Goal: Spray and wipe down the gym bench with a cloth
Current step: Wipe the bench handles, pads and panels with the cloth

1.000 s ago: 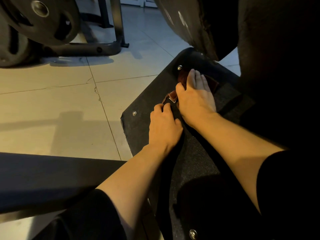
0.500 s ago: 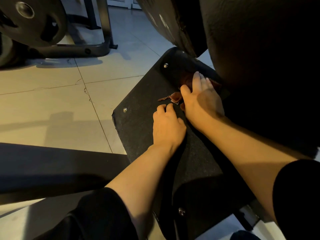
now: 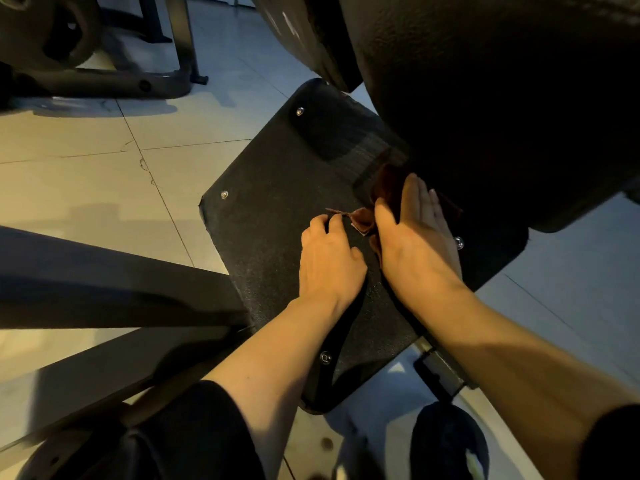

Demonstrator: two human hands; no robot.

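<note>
A dark brown cloth (image 3: pixel 363 216) lies on the black textured plate (image 3: pixel 277 216) under the bench's big black pad (image 3: pixel 485 98). My right hand (image 3: pixel 415 233) lies flat on the cloth with straight fingers, pressing it against the plate close to the pad's lower edge. Most of the cloth is hidden beneath that hand. My left hand (image 3: pixel 327 258) rests on the plate just left of it, fingers curled, its fingertips pinching a thin corner of the cloth. No spray bottle is in view.
Tiled floor (image 3: pixel 86 188) spreads to the left. Weight plates on a rack (image 3: pixel 45 36) stand at the top left. A dark metal beam (image 3: pixel 104 282) crosses the lower left. A shoe (image 3: pixel 450 441) shows at the bottom. Rivets mark the plate's corners.
Both hands have slid right along the plate with the cloth, toward the pad's underside. The camera has shifted so more of the plate's near edge shows.
</note>
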